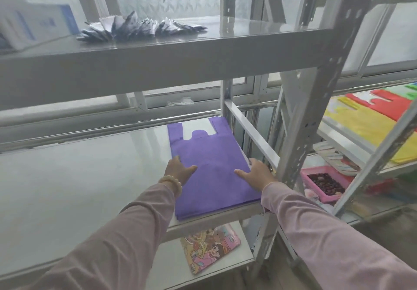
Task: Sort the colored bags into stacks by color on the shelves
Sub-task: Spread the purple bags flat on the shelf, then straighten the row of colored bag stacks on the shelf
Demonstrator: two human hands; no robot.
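A stack of purple bags (pixel 209 161) lies flat at the right end of the middle shelf (pixel 90 172), handles pointing away from me. My left hand (pixel 179 169) rests on the stack's left edge, fingers spread. My right hand (pixel 256 172) rests on its right edge, thumb lying across the fabric. Neither hand grips anything. On the neighbouring rack to the right lie yellow bags (pixel 370 131), red bags (pixel 383 104) and a sliver of green bags (pixel 411 93).
The upper shelf (pixel 158 48) carries grey folded packets (pixel 140 28) and a white-blue box (pixel 38 25). A cartoon-printed flat item (pixel 211 246) lies on the shelf below. A pink basket (pixel 325 182) sits low at right. Metal uprights (pixel 311 118) stand beside my right hand.
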